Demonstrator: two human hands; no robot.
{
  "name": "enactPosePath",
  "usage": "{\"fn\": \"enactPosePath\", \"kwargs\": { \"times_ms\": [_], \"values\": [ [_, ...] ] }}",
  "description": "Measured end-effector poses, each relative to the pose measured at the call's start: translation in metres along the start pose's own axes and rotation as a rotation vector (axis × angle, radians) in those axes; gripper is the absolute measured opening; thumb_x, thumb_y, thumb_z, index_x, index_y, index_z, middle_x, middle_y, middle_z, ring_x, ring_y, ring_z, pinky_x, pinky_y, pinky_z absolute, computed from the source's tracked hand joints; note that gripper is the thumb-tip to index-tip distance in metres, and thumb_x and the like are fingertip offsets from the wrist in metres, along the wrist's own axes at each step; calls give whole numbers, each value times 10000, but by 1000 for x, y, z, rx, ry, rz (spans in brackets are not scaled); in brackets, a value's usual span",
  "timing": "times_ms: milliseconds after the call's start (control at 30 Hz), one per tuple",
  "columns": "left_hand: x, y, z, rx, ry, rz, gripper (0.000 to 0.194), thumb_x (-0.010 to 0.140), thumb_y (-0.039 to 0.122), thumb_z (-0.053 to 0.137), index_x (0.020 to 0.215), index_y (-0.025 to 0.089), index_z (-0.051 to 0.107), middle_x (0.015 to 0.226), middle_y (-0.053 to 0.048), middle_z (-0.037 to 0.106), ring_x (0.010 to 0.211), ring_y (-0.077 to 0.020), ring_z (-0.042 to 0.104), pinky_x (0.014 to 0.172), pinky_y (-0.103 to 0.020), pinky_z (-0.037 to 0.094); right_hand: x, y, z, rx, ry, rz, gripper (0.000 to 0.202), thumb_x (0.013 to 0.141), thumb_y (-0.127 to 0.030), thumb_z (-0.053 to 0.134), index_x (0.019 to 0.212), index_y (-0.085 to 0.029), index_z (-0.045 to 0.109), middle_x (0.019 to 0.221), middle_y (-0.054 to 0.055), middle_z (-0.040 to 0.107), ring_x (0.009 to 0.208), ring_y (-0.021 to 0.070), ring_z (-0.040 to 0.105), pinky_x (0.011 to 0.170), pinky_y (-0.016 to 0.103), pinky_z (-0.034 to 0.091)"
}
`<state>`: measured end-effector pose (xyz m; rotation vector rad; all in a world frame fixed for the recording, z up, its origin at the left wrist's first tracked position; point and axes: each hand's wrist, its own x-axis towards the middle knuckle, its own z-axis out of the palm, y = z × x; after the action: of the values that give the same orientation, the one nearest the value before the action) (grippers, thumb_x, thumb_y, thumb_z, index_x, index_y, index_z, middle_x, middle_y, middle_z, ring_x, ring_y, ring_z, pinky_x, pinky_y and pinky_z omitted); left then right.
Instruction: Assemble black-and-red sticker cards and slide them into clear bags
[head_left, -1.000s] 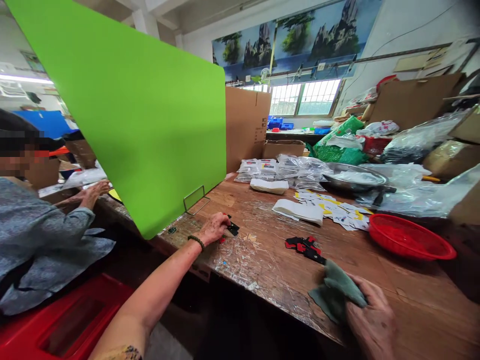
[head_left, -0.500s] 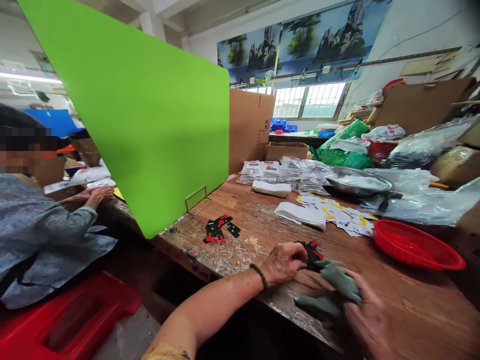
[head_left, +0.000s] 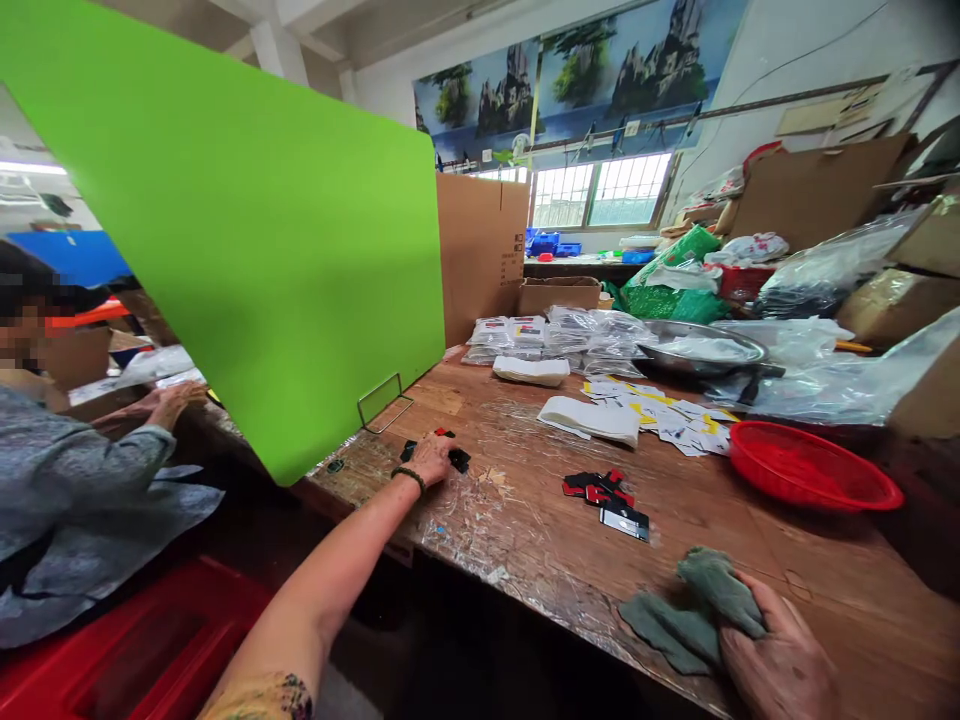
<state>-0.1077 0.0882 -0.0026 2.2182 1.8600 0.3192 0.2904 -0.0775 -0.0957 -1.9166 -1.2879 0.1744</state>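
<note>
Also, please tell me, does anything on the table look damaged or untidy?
Yes. The tabletop looks worn along its front edge: scratched, with small pale patches near the left hand. The white-and-yellow cards lie scattered, overlapping at different angles, unlike the stacked clear packets beyond them.

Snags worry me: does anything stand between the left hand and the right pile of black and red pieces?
Nothing raised is visible: just flat, pale bits on the table between the left hand and that pile. The cloth, in the right hand, lies outside that path, to the pile's near right.
</note>
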Motion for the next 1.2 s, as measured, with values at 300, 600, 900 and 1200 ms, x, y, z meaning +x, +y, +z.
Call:
{"fn": "enactPosePath", "kwargs": {
  "times_ms": [300,600,900,1200],
  "values": [
    [9,-15,4,-28,-18,17,240,651,43,582,791,178,723,797,-45,680,846,-191,604,747,-253,428,-2,9,3,6,78,-139,500,611,-261,428,1064,-201,632,1020,134,666,867,345,638,697,434,482],
    [-14,4,2,-221,103,94,185,699,60,527,795,177,635,825,-27,630,843,-176,554,791,-272,421,-5,-38,27,147,44,-300,554,580,-170,409,1090,-176,625,1050,97,661,930,264,623,785,354,489],
    [-53,91,29,-618,23,405,162,766,201,568,886,158,667,872,-19,683,811,-155,592,736,-232,462,-14,-163,62,356,-45,-734,636,716,-54,414,1315,-229,539,1315,93,551,1212,268,474,1040,485,377],
    [-31,118,39,-992,34,299,71,660,140,598,704,163,649,662,20,621,662,-123,551,645,-229,429,24,-111,51,643,-117,-123,302,761,-346,567,974,-158,671,838,47,677,759,198,597,693,303,482]
  ]
}}
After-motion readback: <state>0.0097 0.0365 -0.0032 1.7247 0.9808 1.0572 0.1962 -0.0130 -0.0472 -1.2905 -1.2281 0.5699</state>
